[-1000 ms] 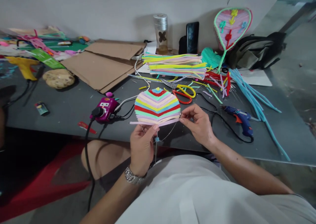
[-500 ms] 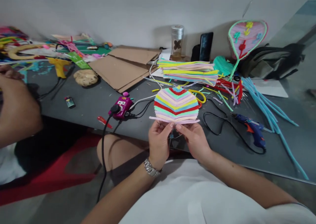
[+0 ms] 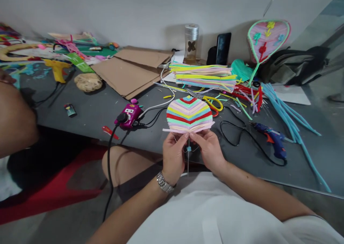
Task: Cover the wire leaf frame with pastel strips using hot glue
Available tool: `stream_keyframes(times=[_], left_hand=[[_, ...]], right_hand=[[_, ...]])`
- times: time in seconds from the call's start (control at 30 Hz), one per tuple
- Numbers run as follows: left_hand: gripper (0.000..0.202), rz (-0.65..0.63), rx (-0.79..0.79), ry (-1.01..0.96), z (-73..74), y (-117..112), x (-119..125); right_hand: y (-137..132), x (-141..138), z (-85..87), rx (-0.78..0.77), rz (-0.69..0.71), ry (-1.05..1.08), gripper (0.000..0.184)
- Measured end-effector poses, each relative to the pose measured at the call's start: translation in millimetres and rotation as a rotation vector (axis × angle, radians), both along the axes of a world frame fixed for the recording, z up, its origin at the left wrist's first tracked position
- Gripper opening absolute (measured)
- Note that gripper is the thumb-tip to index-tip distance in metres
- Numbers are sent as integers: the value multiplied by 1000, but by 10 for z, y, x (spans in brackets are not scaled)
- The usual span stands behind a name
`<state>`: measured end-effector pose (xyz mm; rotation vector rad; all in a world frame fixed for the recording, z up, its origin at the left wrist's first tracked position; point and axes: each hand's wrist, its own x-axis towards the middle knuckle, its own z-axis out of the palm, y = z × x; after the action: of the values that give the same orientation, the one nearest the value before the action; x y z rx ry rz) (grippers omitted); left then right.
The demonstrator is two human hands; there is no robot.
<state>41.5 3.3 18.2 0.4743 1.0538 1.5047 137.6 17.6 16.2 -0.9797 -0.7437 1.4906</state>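
We observed left hand (image 3: 173, 158) and right hand (image 3: 211, 150) both pinched closed on the striped panel (image 3: 189, 114); the blue glue gun (image 3: 277, 143) lay right of the panel.

One camera, worn on the person's head, looks forward and down past the white shirt (image 3: 228, 208) at the left hand (image 3: 173, 158) and right hand (image 3: 212, 152), which sit just below mid-view. The hands are near – but the view is wide, taking in the grey table (image 3: 86, 120) on either side of them and the wall (image 3: 120, 14) beyond. The table's front edge runs aslant, lower to the right of the hands; a co-worker's arm (image 3: 16, 122) cuts in at the border, well left of them.
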Motion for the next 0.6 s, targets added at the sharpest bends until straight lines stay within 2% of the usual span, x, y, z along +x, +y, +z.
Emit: stream_keyframes(times=[0.3,0.6], left_hand=[[39,-76,-55,-27,-2,25,-28],[35,-6,-34,71,-59,15,-30]], right_hand=[[67,89,-75,-14,14,-26,26],[48,94,-37,-40,69,9,27]])
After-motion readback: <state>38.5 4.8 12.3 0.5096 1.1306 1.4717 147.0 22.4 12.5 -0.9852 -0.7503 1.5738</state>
